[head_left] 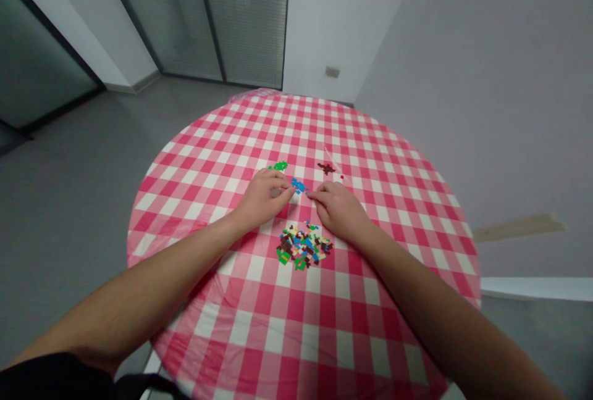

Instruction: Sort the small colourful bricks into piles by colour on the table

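Observation:
Small blue building bricks (299,186) lie in a loose cluster between my two hands. My left hand (266,195) is at their left edge, thumb and index fingertips brought together in a pinch; anything between them is too small to make out. On the right side, my right hand (338,205) has its fingers curled and its index finger and thumb together at the cluster's edge. A bit of blue shows by that fingertip, but I cannot tell whether it is held. Nearer me lies a mixed pile of bricks (304,245) in brown, green, blue, white and yellow.
Green bricks (280,166) lie just beyond my left hand. Dark brown bricks (326,168) form a group beyond my right hand, with one red brick (341,176) beside it. A pink-and-white checked cloth (296,338) covers the round table. A wall (509,110) stands at the right.

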A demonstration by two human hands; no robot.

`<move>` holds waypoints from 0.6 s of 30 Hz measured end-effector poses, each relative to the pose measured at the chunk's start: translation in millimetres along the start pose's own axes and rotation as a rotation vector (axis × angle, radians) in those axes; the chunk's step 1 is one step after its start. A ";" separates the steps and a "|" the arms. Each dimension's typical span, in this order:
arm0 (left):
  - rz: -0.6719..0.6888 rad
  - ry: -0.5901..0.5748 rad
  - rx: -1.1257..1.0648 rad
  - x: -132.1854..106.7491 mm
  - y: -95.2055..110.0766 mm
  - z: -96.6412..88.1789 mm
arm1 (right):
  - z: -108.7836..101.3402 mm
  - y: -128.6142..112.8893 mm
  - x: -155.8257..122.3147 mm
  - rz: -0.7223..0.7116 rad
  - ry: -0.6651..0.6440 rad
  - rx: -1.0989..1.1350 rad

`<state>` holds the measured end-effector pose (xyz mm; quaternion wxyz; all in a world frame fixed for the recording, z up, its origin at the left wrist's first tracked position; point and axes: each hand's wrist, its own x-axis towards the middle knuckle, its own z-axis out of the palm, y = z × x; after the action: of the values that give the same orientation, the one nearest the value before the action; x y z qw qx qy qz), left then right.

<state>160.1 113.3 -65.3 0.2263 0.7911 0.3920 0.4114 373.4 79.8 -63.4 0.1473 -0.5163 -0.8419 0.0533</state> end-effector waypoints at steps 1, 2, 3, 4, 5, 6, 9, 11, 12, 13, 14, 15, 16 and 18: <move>0.008 -0.015 0.003 0.0 -0.2 -0.8 | 0.8 0.7 0.0 0.004 0.005 -0.002; 0.017 -0.031 0.008 0.1 -0.2 -1.9 | 1.6 1.4 0.0 0.006 0.011 -0.004; 0.028 -0.048 0.012 0.2 0.0 -3.3 | 2.2 1.9 -0.1 0.006 0.016 -0.006; 0.044 -0.069 0.015 0.3 0.4 -5.0 | 2.9 2.2 -0.1 0.006 0.021 -0.007; 0.061 -0.092 0.017 0.4 0.9 -6.8 | 3.4 2.4 -0.1 0.004 0.023 -0.010; 0.082 -0.120 0.021 0.5 1.4 -8.8 | 3.8 2.3 0.1 0.003 0.022 -0.016; 0.156 -0.215 0.048 0.7 2.2 -14.0 | 3.3 0.9 1.1 0.001 0.006 -0.048; 0.199 -0.282 0.059 0.7 2.3 -16.1 | 0.3 -0.2 1.5 -0.002 0.015 -0.050; 0.214 -0.314 0.060 0.6 2.3 -16.6 | -2.1 -0.5 1.5 -0.003 0.025 -0.036; 0.220 -0.343 0.059 0.5 2.3 -16.7 | -5.2 -0.6 1.2 -0.007 0.034 -0.012; 0.220 -0.367 0.058 0.4 2.4 -16.4 | -8.7 -0.4 0.6 -0.018 0.030 0.020; 0.215 -0.388 0.057 0.1 2.4 -15.9 | -12.3 0.0 -0.3 -0.038 0.011 0.056; 0.208 -0.401 0.058 -0.1 2.5 -15.2 | -15.9 0.5 -1.4 -0.074 -0.027 0.093; 0.200 -0.416 0.056 -0.6 2.5 -13.6 | -22.0 1.3 -3.7 -0.150 -0.129 0.149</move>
<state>149.7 111.8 -56.3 0.2382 0.8998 0.2681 0.2487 382.7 75.7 -43.5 0.1341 -0.4349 -0.8797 0.1375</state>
